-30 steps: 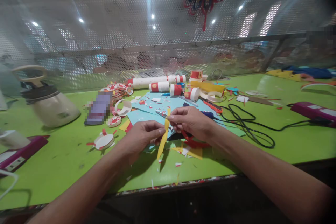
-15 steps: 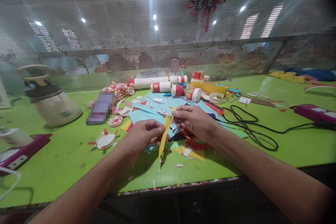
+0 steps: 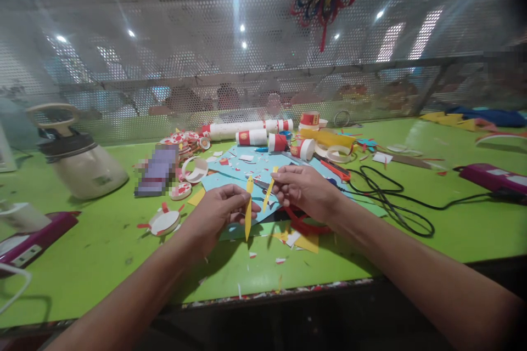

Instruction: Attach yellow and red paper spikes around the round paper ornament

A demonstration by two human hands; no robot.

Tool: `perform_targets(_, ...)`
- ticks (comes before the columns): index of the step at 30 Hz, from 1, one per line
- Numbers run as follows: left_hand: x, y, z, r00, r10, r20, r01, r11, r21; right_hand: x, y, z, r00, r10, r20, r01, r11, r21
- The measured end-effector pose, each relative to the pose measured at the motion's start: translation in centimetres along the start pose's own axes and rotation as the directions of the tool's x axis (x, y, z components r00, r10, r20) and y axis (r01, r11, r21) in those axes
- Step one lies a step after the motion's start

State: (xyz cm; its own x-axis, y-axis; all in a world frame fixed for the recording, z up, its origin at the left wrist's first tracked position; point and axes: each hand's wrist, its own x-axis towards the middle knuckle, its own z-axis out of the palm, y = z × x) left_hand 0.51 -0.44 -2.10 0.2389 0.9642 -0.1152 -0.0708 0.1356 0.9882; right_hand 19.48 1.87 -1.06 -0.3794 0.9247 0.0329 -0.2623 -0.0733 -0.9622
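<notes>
Left fingers (image 3: 241, 196) and right fingers (image 3: 286, 176) pinch yellow strips (image 3: 248, 222) near the counter's (image 3: 115, 230) front edge, apparently separating them; gentle handling matters next.

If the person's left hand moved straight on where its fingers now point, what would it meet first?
Most likely the narrow yellow paper-like strip pinched in the right hand; depth is unclear from one view, so the left hand might pass beside it.
</notes>
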Motion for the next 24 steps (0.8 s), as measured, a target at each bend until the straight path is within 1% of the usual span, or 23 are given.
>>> perform_targets(5, 0.4, -0.5, -0.3, 1.0, 0.014, 0.017, -0.014, 1.0, -0.005, -0.1, 0.0, 0.0, 1.0, 0.002, 0.015, -0.001, 1.0, -0.002)
perform_targets(8, 0.6, -0.7, -0.5, 1.0, 0.001, -0.01, -0.001, 1.0, 0.002, -0.2, 0.0, 0.0, 0.999, -0.009, 0.032, 0.009, 1.0, -0.016)
perform_targets(10, 0.8, -0.6, -0.5, 0.999, 0.005, -0.039, -0.003, 0.999, 0.05, -0.2, 0.0, 0.1, 0.999, -0.007, 0.032, 0.008, 1.0, -0.027)
perform_targets(14, 1.0, -0.3, -0.7, 0.994, 0.075, -0.085, -0.055, 0.975, 0.216, -0.2, 0.1, 0.3, 1.0, 0.005, -0.017, -0.006, 0.998, -0.057)
perform_targets(16, 1.2, -0.2, -0.8, 0.991, 0.097, -0.097, -0.07, 0.966, 0.25, -0.1, 0.2, 0.4, 0.999, -0.004, -0.037, 0.001, 0.996, -0.084)
perform_targets(20, 1.3, -0.2, -1.0, 0.99, 0.102, -0.1, -0.08, 0.976, 0.203, 0.0, 0.3, 0.4, 0.996, -0.026, -0.082, 0.012, 0.986, -0.168)
perform_targets(24, 1.1, -0.1, -1.1, 0.996, 0.044, -0.071, -0.037, 0.995, 0.095, -0.1, 0.2, 0.5, 0.996, -0.04, -0.084, 0.021, 0.976, -0.215)
